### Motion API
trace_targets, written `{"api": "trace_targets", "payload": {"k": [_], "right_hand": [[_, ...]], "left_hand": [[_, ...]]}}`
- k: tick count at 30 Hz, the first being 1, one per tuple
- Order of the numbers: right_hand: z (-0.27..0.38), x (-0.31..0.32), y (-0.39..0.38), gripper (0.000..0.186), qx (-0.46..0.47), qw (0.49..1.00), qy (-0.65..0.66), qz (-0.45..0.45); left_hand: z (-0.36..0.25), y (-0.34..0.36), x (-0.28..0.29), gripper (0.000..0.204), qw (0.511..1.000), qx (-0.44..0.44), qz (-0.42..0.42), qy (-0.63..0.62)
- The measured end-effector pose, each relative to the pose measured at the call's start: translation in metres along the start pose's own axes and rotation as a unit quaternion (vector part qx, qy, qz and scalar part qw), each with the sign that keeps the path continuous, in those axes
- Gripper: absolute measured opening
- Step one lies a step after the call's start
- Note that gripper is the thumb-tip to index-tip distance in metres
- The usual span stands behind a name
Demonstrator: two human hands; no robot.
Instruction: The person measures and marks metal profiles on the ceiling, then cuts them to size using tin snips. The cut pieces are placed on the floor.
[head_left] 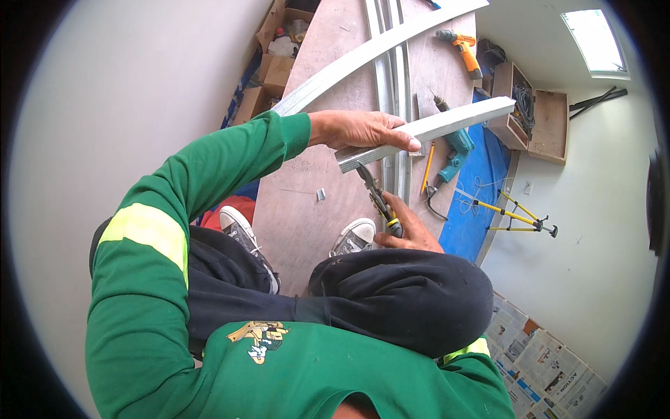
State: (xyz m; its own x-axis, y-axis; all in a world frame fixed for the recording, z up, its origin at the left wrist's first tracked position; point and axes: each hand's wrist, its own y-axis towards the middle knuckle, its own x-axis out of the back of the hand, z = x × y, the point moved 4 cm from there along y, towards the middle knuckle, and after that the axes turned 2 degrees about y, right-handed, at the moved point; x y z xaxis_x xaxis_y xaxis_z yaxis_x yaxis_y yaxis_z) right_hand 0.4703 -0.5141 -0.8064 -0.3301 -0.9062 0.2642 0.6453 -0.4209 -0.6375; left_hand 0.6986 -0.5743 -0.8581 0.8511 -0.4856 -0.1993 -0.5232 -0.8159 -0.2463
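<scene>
My left hand is closed around a short silver metal channel, its thumb lying on top near the left end. The channel slants up to the right above the board. Below it, my right hand grips a pair of tin snips by the yellow and black handles. The snips' jaws meet the lower edge of the channel's near end; how far they are closed is too small to tell. A small metal offcut lies on the wooden board to the left of the snips.
Long metal channels and a curved one lie across the board. An orange drill, a teal drill and a pencil are to the right. Beyond are a wooden box, yellow tripod and cardboard boxes.
</scene>
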Motion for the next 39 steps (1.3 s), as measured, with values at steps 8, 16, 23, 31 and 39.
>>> {"api": "trace_targets", "payload": {"k": [8, 16, 23, 31, 39], "right_hand": [[-0.008, 0.001, 0.004, 0.092, -0.029, 1.000, 0.006, 0.009], [-0.019, -0.002, 0.005, 0.087, -0.018, 0.999, 0.040, 0.014], [-0.020, -0.002, 0.004, 0.086, -0.028, 0.999, 0.043, 0.015], [-0.034, -0.010, 0.014, 0.052, 0.038, 0.999, 0.005, -0.023], [-0.066, -0.024, 0.016, 0.027, -0.032, 0.997, -0.003, -0.072]], "left_hand": [[-0.005, -0.001, 0.000, 0.119, 1.000, 0.011, -0.006, 0.003], [-0.004, 0.006, 0.001, 0.118, 1.000, 0.014, -0.005, -0.005], [-0.005, 0.008, 0.001, 0.116, 1.000, 0.013, -0.003, 0.007], [-0.009, 0.013, 0.002, 0.110, 0.999, 0.003, -0.006, 0.045], [-0.005, 0.014, 0.006, 0.090, 0.976, 0.032, -0.051, 0.208]]}}
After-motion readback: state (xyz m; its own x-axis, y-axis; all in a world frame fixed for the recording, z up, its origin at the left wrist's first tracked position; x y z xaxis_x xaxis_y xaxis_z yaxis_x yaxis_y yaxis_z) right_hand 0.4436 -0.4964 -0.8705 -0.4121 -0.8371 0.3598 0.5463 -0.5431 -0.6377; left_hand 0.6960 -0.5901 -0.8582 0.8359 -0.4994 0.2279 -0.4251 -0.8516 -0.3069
